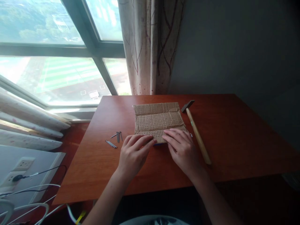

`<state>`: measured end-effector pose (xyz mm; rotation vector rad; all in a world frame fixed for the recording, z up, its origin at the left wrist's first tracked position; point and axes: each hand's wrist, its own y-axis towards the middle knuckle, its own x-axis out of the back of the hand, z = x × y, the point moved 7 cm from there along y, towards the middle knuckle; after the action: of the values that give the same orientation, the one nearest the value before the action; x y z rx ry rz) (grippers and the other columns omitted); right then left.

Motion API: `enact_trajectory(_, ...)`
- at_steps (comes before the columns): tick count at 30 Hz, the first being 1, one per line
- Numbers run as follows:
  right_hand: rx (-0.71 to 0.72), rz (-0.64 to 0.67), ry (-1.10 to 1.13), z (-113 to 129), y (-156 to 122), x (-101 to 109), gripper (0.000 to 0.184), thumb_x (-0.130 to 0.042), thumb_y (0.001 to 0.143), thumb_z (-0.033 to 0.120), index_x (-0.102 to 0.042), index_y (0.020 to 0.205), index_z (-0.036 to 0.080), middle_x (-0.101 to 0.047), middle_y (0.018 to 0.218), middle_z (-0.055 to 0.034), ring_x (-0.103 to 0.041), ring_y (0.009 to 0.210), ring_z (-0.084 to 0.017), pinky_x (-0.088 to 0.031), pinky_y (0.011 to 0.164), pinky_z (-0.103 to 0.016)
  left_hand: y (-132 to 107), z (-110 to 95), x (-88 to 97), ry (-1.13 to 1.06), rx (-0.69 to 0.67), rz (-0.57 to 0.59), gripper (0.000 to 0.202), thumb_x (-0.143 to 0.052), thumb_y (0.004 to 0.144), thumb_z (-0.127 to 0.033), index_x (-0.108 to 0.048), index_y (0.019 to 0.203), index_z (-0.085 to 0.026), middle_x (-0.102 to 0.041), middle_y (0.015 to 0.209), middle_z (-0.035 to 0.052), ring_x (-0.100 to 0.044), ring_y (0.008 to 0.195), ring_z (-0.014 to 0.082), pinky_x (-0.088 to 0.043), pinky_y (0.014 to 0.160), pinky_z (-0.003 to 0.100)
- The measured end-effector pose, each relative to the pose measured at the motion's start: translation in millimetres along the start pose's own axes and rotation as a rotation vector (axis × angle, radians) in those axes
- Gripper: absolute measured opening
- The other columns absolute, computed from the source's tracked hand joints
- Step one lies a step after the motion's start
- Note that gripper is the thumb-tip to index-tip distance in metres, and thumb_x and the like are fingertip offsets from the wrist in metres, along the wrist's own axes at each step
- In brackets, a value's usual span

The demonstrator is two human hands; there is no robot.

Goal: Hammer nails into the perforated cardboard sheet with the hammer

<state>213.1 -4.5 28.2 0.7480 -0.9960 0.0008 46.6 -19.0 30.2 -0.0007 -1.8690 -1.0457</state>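
A brown cardboard sheet (159, 120) full of rows of small holes lies creased across the table, with a strip of blue showing under its near edge. At the near left corner, my left hand (136, 150) has its fingers on the sheet and its thumb at the edge, closed on it. My right hand (181, 148) grips the near right part in the same way, fingers over the top. Several loose nails (118, 137) lie left of my left hand. Right of the sheet rests a hammer (198, 137) with a wooden handle, its head pointing away from me.
The reddish wooden table (234, 137) stands by a window (70, 72) with a patterned curtain (142, 47). At lower left, cables (42, 187) hang beside a wall socket (23, 164). A grey wall (234, 47) rises behind the table.
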Motion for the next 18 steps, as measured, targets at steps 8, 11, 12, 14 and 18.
enact_trajectory(8, 0.023, -0.023, 0.009, -4.6, -10.2, -1.6, 0.030, -0.059, 0.094, 0.010, -0.069, 0.118, 0.022, -0.071, 0.128, -0.0053, -0.059, 0.123, -0.026, -0.047, 0.101, -0.047, 2.2, -6.3, -7.3, 0.015, 0.073, -0.052, 0.024, -0.066, 0.091, -0.014, -0.072, 0.111, -0.027, -0.077, 0.109, 0.0005, -0.061, 0.095, 0.0213, -0.043, 0.084, 0.038)
enact_trajectory(11, 0.022, -0.049, 0.010, -5.6, -8.9, -2.8, 0.032, -0.057, 0.093, 0.007, -0.071, 0.116, 0.024, -0.072, 0.124, -0.0047, -0.061, 0.120, -0.025, -0.048, 0.099, -0.047, 5.1, -6.1, -6.8, 0.015, 0.073, -0.029, 0.022, -0.065, 0.092, -0.014, -0.073, 0.107, -0.027, -0.077, 0.107, 0.0001, -0.060, 0.094, 0.0214, -0.043, 0.084, 0.038)
enact_trajectory(12, 0.020, -0.053, 0.013, -5.8, -8.0, -3.2, 0.032, -0.057, 0.092, 0.006, -0.071, 0.114, 0.024, -0.073, 0.123, -0.0046, -0.061, 0.119, -0.025, -0.048, 0.098, -0.048, 6.1, -5.9, -6.7, 0.018, 0.075, -0.016, 0.021, -0.064, 0.092, -0.014, -0.073, 0.106, -0.027, -0.077, 0.106, 0.0004, -0.060, 0.095, 0.0215, -0.043, 0.084, 0.039)
enact_trajectory(14, 0.018, -0.062, 0.025, -6.0, -7.0, -3.9, 0.032, -0.057, 0.092, 0.005, -0.072, 0.112, 0.025, -0.073, 0.121, -0.0047, -0.062, 0.117, -0.025, -0.049, 0.097, -0.048, 7.3, -5.3, -6.9, 0.028, 0.080, 0.004, 0.020, -0.062, 0.093, -0.015, -0.073, 0.105, -0.027, -0.076, 0.107, 0.0014, -0.060, 0.097, 0.0216, -0.043, 0.086, 0.039)
enact_trajectory(18, 0.030, -0.099, 0.054, -6.5, -10.8, -6.1, 0.036, -0.056, 0.091, 0.004, -0.071, 0.116, 0.026, -0.073, 0.122, -0.0049, -0.062, 0.118, -0.025, -0.051, 0.097, -0.047, 5.7, -4.7, -7.7, 0.039, 0.083, -0.008, 0.022, -0.061, 0.093, -0.014, -0.073, 0.105, -0.028, -0.076, 0.108, 0.0020, -0.061, 0.099, 0.0220, -0.044, 0.087, 0.040)
